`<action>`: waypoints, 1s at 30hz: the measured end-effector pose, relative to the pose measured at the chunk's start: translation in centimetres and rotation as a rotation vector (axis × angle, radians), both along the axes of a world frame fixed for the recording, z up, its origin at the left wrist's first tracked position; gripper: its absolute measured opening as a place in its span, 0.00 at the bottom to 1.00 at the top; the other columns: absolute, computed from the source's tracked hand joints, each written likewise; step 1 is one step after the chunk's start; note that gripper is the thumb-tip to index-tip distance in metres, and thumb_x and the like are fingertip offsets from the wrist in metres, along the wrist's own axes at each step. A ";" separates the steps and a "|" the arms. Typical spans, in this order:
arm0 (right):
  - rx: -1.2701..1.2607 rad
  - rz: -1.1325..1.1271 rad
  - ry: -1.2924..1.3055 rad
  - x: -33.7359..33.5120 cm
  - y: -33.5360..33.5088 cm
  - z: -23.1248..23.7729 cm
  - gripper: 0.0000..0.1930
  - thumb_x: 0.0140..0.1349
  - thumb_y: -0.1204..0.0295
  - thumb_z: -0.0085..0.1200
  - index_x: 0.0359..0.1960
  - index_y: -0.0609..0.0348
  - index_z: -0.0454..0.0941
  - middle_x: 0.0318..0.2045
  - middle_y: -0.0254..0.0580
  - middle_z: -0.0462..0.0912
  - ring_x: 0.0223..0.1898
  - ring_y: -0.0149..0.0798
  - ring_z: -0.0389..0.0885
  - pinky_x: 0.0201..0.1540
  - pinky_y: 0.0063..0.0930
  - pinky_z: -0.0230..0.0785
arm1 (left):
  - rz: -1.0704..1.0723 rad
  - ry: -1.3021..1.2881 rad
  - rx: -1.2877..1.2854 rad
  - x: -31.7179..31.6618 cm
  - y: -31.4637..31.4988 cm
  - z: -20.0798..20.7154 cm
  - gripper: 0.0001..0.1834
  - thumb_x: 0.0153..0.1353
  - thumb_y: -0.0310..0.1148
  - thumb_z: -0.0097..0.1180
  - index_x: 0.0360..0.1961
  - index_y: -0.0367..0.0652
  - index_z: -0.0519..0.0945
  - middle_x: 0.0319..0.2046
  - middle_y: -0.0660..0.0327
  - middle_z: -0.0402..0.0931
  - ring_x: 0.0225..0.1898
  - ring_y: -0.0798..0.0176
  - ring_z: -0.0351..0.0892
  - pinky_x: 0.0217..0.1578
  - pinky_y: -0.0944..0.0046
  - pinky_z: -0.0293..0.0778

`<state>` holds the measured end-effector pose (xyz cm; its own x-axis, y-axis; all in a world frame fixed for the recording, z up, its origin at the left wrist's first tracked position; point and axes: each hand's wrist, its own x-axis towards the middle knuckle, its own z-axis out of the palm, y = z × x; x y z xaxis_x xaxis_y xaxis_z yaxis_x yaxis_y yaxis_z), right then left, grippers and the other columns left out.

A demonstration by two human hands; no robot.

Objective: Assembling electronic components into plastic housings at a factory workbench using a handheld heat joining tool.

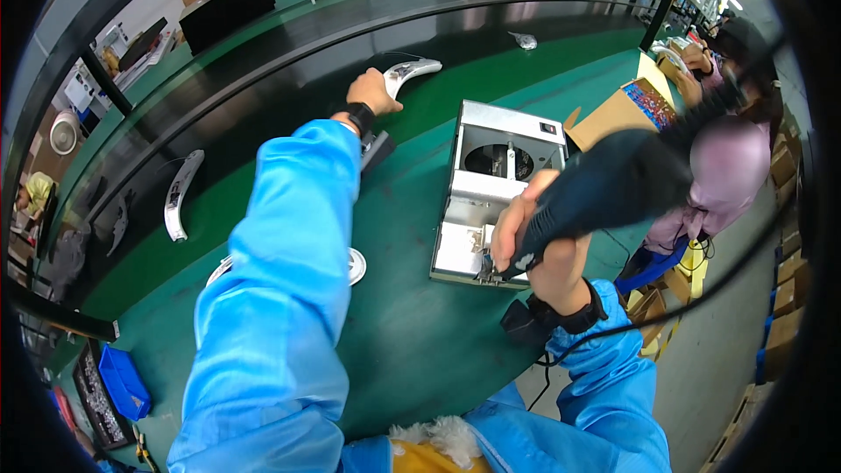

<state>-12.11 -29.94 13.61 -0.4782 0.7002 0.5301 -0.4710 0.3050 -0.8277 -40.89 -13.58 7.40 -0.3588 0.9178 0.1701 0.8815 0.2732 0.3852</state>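
Note:
My left hand (375,93) reaches far over the green bench, its fingers closed on the near end of a curved white plastic part (410,73). In my right hand (547,241) is a black electric screwdriver (600,188) with a cord, its tip end low over a metal box (517,123). The box has a round dark opening and a switch; my hand and the screwdriver cover part of it. A white round part (355,266) lies beside my left sleeve, which partly hides it.
A second curved white part (182,195) rests on the dark green strip at left. An open cardboard box (626,114) of small parts is at right, near a co-worker in pink (727,162). A blue bin (124,383) stands lower left. The screwdriver's black cord (692,302) loops at right.

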 end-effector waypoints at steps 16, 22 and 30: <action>-0.180 0.256 0.252 -0.5 -2.7 1.8 0.40 0.52 0.32 0.32 0.48 0.60 0.57 0.12 0.38 0.67 0.10 0.31 0.67 0.15 0.24 0.63 | -0.129 -0.178 0.067 9.1 -43.9 3.9 0.30 0.30 0.30 0.69 0.40 0.37 0.73 0.29 0.54 0.72 0.30 0.52 0.75 0.31 0.62 0.71; -0.089 0.205 0.294 -1.8 -5.3 2.3 0.35 0.55 0.36 0.35 0.50 0.56 0.57 0.12 0.34 0.65 0.08 0.31 0.64 0.13 0.25 0.61 | -0.181 -0.161 -0.004 11.4 -42.6 1.5 0.34 0.33 0.32 0.69 0.45 0.37 0.71 0.36 0.51 0.73 0.36 0.48 0.74 0.35 0.60 0.71; -0.144 0.211 0.153 -4.3 -7.4 -1.0 0.37 0.54 0.34 0.31 0.51 0.55 0.55 0.12 0.33 0.64 0.08 0.29 0.64 0.13 0.24 0.60 | -0.282 -0.446 0.146 11.9 -40.0 -0.3 0.32 0.41 0.38 0.66 0.47 0.33 0.71 0.38 0.48 0.73 0.37 0.47 0.73 0.39 0.58 0.70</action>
